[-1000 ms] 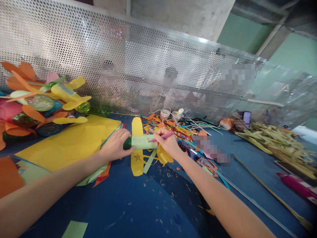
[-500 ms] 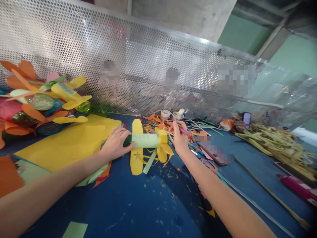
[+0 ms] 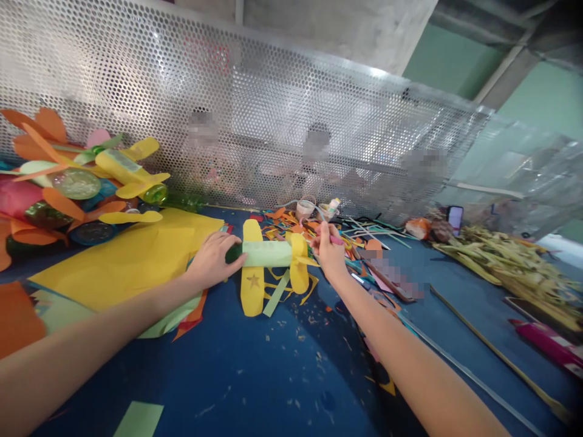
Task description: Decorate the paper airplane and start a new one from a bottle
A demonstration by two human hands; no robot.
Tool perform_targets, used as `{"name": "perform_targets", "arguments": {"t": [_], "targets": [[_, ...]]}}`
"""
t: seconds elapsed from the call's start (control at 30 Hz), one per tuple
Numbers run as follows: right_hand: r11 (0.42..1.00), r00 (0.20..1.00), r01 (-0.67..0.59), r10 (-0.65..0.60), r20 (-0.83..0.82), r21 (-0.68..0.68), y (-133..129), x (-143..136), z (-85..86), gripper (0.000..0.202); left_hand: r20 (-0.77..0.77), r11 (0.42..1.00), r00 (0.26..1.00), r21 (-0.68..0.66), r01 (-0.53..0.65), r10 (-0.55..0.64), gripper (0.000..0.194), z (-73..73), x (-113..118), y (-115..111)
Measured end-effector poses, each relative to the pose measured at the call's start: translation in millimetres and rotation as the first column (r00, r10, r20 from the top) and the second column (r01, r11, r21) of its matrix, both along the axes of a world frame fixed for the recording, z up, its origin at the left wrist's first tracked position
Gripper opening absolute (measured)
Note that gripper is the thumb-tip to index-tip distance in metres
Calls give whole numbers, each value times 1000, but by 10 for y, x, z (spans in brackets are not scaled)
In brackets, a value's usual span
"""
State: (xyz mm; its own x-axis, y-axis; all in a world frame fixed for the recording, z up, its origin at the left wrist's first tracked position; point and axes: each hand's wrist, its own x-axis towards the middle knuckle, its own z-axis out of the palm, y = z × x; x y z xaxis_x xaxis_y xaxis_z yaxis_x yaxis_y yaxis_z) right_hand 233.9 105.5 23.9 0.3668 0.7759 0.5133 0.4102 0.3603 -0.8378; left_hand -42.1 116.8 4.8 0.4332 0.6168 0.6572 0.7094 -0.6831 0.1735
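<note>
A toy plane made from a bottle [image 3: 268, 254], wrapped in pale green paper, lies across the middle of the table. Its long yellow paper wing [image 3: 253, 288] bears a brown star, and yellow tail pieces [image 3: 299, 267] sit round the right end. My left hand [image 3: 214, 260] is closed round the bottle's dark green left end. At the other end, my right hand [image 3: 330, 252] pinches a slim pink pen-like tool [image 3: 337, 240] close to the tail; its tip is hidden by the fingers. A pale green paper strip [image 3: 276, 294] lies just below the plane.
Yellow paper sheets [image 3: 122, 255] and finished bottle toys [image 3: 77, 188] are on the left. Paper scraps, a white cup [image 3: 305, 209] and a small glue bottle [image 3: 334, 206] stand behind. Dried husks [image 3: 505, 267], a long stick [image 3: 496, 352] and a magenta packet [image 3: 546, 343] lie right.
My right hand has turned slightly, and less of the pink tool shows. The yellow tail has rolled a little with the plane. My left hand keeps its hold.
</note>
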Motion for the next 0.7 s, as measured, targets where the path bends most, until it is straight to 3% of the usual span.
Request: {"name": "perform_targets", "arguments": {"t": [0.13,0.27,0.47,0.63,0.7], "targets": [[991,956,126,-107,274,-53,30,99,-59,38,28,997,998,-43,61,-60,25,39,-22,-13],[973,916,220,-179,358,-76,47,117,-101,37,183,970,978,-198,141,-105,40,88,-63,-13],[991,958,112,-88,272,-76,98,95,-165,35,482,876,876,-427,224,11,52,214,-101,59],[997,981,65,-58,184,-35,114,85,-171,35,392,792,919,-573,211,38,40,364,-95,16],[999,988,47,-44,151,-17,98,76,-157,34,359,768,932,-612,190,56,45,380,-85,-1]]}}
